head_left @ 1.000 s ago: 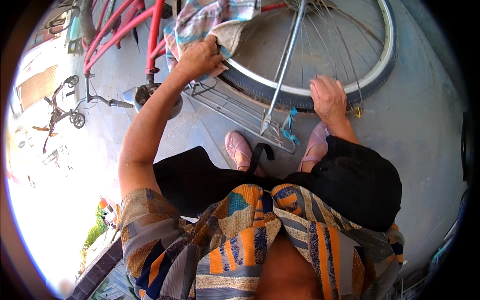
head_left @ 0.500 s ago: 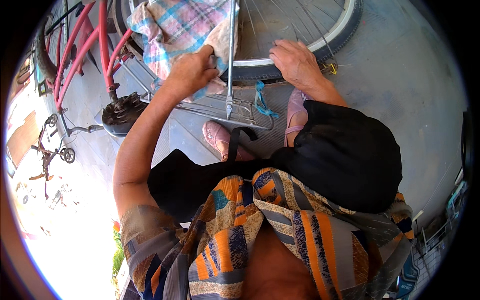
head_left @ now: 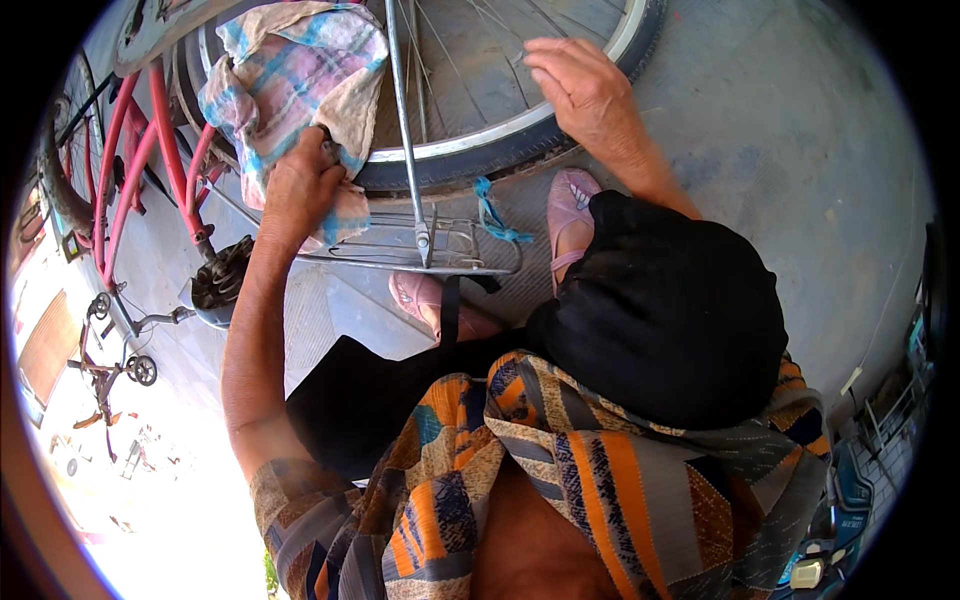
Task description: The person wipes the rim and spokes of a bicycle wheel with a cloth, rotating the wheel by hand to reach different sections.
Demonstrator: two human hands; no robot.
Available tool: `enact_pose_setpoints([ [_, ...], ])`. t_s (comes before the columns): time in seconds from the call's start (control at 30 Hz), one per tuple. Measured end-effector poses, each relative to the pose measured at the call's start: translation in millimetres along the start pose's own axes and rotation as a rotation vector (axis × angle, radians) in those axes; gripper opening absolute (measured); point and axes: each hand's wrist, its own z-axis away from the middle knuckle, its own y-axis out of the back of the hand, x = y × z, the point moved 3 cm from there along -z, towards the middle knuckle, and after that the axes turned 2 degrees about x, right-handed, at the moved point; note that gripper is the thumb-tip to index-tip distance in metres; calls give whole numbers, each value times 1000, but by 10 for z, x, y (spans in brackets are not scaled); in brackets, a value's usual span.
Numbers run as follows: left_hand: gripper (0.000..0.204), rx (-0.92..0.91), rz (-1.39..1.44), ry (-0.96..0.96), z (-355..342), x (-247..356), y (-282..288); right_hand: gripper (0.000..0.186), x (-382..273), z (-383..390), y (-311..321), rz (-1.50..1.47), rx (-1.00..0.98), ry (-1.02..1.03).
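A bicycle lies over on the floor in front of me, its spoked rear wheel [head_left: 465,145] at the top of the view. My left hand [head_left: 303,190] is closed on a plaid cloth [head_left: 335,70] in pink, blue and cream, which spreads over the wheel's left part. Something small and dark shows by its thumb; I cannot make out what. My right hand [head_left: 590,95] hovers at the wheel's right side, over the rim and spokes. Its fingers are loosely bent and partly apart, with nothing plainly held. Beside the tire runs the metal rear rack [head_left: 450,268], with a blue strip [head_left: 487,210] tied on.
The pink frame [head_left: 165,130] and black saddle [head_left: 222,285] lie to the left. A metal stay [head_left: 405,120] crosses the wheel. My feet in pink shoes [head_left: 572,195] stand near the rack. Another small wheeled object [head_left: 110,370] stands at far left, and a teal machine [head_left: 850,490] at lower right.
The bicycle and cloth appear further left in the view. My left hand keeps hold of the cloth. My right hand has lifted from the near rim, its fingers stretching further over the wheel.
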Motion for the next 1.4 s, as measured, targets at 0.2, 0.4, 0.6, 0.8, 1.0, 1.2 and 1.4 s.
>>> enact_pose_setpoints([
  [0.2, 36, -22, 24, -77, 10, 293, -177, 13, 108, -134, 169, 14, 202, 52],
  [0.4, 27, 36, -181, 5, -54, -98, 77, 12, 265, -96, 457, -139, 279, -391],
  [0.6, 26, 112, 195, -222, 20, 389, 71, 12, 404, 62, 362, -32, 279, -314],
  [0.8, 24, -88, -182, -261, -100, 393, -41, 12, 612, 119, 241, 121, 231, -249],
  [1.0, 15, -37, -121, -287, -43, 223, -95, 11, 589, 182, 198, 163, 172, -272],
  [1.2, 32, 15, 135, -487, 138, 642, -289, 13, 696, 160, 171, -117, 235, -336],
  [1.4, 32, -77, -282, -293, 21, 383, -189, 14, 696, 219, 253, -293, 173, -700],
])
